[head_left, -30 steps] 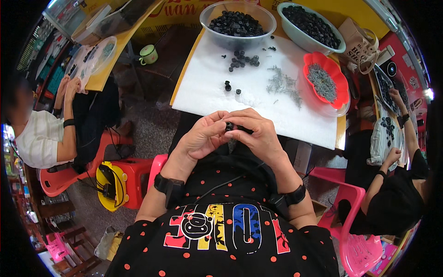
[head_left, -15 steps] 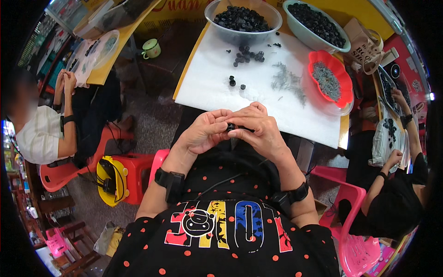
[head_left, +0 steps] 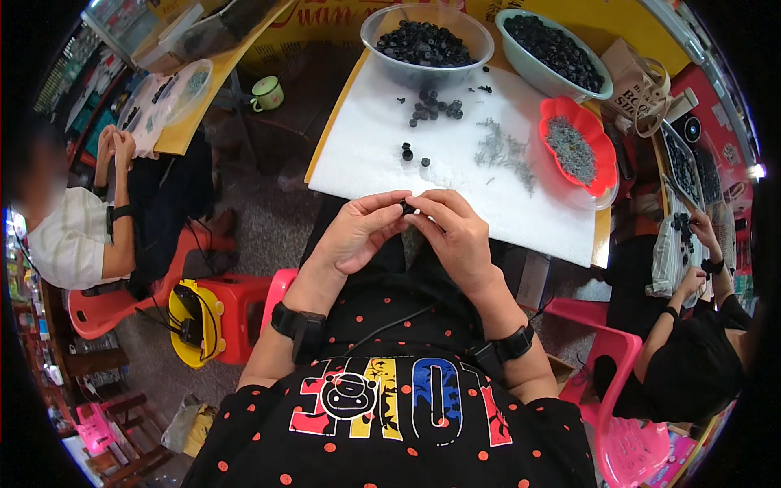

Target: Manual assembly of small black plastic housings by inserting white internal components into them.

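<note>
In front of my body a small black plastic part (head_left: 408,209) sits between both sets of fingertips, mostly covered by them. My left hand (head_left: 364,233) pinches it from one side, thumb against index finger. From the other side my right hand (head_left: 457,237) grips it the same way. Beyond the hands, a white foam sheet (head_left: 358,146) covers the table. Several black cylindrical parts (head_left: 425,163) stand near its front edge, with a larger cluster farther back. Loose thin grey pieces (head_left: 503,152) are scattered beside a red flower-shaped dish (head_left: 605,154) filled with similar pieces.
A clear bowl (head_left: 488,50) and a pale green bowl (head_left: 506,37), both full of black parts, stand at the back. Right of them is a beige bag (head_left: 626,69). Co-workers sit left and right. A pink chair (head_left: 612,358) and a red stool (head_left: 244,313) flank me.
My right fingers, earlier stretched over the left fingertips, have drawn back into a pinch on the black part. Both hands are slightly nearer to me. The view has shifted a little.
</note>
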A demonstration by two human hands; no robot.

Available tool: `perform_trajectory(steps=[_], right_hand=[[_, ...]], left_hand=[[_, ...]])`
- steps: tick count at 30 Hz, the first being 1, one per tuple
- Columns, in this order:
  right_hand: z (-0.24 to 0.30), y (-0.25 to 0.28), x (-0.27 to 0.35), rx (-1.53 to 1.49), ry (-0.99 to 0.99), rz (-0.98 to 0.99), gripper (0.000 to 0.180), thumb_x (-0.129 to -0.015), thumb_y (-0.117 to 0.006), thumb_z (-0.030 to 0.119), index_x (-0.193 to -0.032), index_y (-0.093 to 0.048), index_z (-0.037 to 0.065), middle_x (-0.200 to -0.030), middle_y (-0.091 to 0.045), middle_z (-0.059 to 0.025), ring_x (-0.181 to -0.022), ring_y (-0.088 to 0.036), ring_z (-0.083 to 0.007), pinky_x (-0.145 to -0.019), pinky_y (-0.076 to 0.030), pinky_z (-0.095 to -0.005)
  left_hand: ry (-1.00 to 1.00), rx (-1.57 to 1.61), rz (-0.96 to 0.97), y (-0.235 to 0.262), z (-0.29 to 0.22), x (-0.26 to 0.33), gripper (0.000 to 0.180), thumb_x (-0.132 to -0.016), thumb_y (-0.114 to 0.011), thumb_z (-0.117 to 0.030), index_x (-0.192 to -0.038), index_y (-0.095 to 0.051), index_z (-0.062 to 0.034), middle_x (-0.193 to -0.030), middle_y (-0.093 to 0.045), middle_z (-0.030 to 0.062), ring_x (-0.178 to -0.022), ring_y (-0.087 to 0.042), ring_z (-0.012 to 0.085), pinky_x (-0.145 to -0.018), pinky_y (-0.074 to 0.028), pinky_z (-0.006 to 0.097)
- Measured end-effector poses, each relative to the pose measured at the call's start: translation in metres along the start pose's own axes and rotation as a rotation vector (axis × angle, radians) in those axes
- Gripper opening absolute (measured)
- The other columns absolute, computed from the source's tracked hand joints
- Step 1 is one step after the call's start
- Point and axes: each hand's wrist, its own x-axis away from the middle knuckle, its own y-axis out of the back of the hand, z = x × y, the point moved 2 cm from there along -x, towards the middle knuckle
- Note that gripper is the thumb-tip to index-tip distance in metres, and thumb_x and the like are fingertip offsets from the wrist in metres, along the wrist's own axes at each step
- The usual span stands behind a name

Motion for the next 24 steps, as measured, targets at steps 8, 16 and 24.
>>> perform_trajectory(steps=[8,16,24], right_hand=[[0.004,-0.001,-0.002,-0.062,-0.069,-0.084,0.021,-0.075,-0.072,0.0,-0.095,-0.067,0.0,-0.091,-0.064,-0.0107,-0.074,-0.065,-0.0214,-0.064,-0.054,-0.0282],[0.002,-0.003,0.0,0.115,0.1,-0.212,0.016,-0.072,-0.074,-0.001,-0.085,-0.065,-0.002,-0.089,-0.065,-0.0119,-0.073,-0.066,-0.0218,-0.066,-0.054,-0.028],[-0.019,0.006,-0.001,-0.707,-0.532,-0.087,0.016,-0.082,-0.069,0.003,-0.096,-0.067,-0.004,-0.09,-0.067,-0.0048,-0.079,-0.062,-0.009,-0.068,-0.052,-0.0227]], left_hand=[[-0.208,-0.176,-0.06,-0.009,0.004,-0.002,0.025,-0.087,-0.063,-0.001,-0.111,-0.063,0.0031,-0.1,-0.066,0.0105,-0.087,-0.065,0.0163,-0.082,-0.054,0.028],[-0.316,-0.082,-0.177,-0.016,0.013,-0.004,0.021,-0.087,-0.063,-0.001,-0.108,-0.063,0.0043,-0.098,-0.066,0.011,-0.086,-0.065,0.0158,-0.08,-0.055,0.026],[-0.367,-0.134,-0.122,-0.017,-0.008,0.0,0.019,-0.087,-0.062,0.0,-0.106,-0.064,0.0022,-0.096,-0.066,0.0079,-0.085,-0.063,0.0126,-0.079,-0.052,0.023]])
